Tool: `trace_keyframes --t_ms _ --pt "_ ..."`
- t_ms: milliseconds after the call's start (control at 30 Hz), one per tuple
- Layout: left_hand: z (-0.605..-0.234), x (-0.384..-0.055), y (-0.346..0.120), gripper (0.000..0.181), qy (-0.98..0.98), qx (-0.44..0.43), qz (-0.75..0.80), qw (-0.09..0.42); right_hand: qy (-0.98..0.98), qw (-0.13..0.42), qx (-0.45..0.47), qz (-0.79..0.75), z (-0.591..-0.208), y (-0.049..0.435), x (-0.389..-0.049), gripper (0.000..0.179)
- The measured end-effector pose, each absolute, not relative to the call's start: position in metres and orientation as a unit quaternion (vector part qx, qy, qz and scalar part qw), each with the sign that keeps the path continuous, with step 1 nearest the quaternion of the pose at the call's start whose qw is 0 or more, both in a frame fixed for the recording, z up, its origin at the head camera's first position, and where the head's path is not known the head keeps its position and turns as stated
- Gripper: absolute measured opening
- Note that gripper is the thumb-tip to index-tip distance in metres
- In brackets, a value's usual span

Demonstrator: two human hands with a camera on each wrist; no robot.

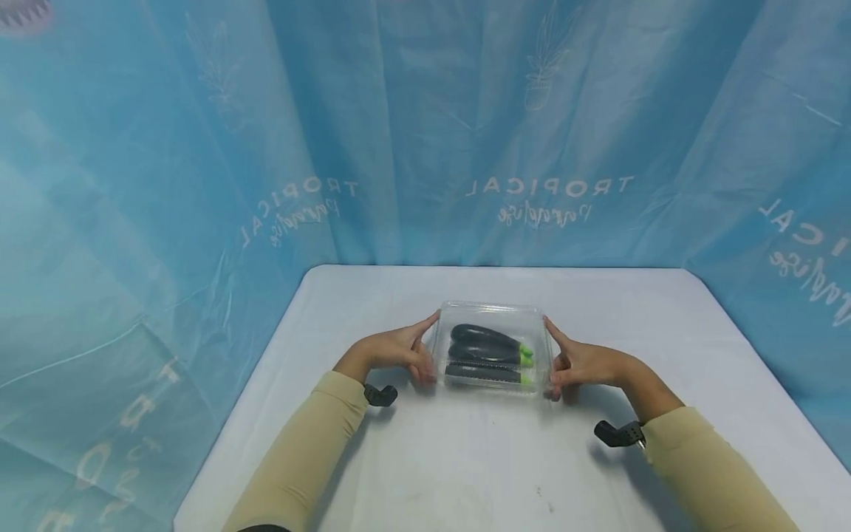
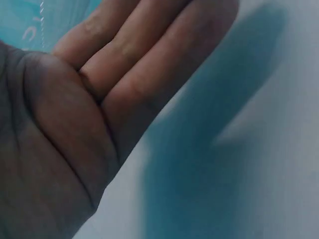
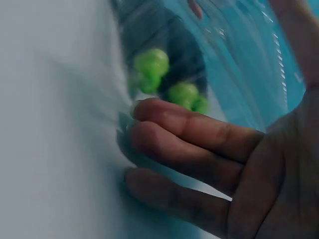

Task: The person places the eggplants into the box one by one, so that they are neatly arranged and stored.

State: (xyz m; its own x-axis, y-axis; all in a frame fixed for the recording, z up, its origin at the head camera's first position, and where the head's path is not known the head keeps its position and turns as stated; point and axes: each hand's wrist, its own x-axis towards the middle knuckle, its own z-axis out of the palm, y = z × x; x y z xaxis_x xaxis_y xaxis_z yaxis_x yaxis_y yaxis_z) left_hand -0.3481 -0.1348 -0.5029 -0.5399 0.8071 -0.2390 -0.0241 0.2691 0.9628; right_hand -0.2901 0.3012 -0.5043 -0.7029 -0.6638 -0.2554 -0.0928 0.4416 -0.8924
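A clear plastic container with a lid stands on the table between my hands. Through its wall show dark eggplants with bright green stem ends, which the right wrist view also catches as green stems. At the container's left side is my left hand, one finger stretched to the far corner and the others low along the side. My right hand touches the opposite side in much the same way. In the left wrist view three fingers lie nearly straight; those of the right are slightly bent.
A white table with rounded far corners spreads around the container. Blue curtains with printed lettering hang behind it and along both sides. Each wrist carries a small black camera mount.
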Motion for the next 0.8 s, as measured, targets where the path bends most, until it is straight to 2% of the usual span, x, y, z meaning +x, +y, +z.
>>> trace_keyframes --t_ms 100,367,800 --pt "-0.503 -0.345 -0.133 0.127 0.689 0.281 0.537 0.399 0.773 0.307 -0.225 -0.508 -0.508 0.295 -0.285 0.134" --pt "-0.505 -0.34 -0.129 0.129 0.681 0.259 0.553 0.404 0.756 0.302 -0.179 -0.552 -0.508 0.289 -0.277 0.137" --pt "-0.507 -0.337 -0.124 0.132 0.673 0.234 0.574 0.404 0.727 0.311 -0.174 -0.586 -0.512 0.289 -0.276 0.136"
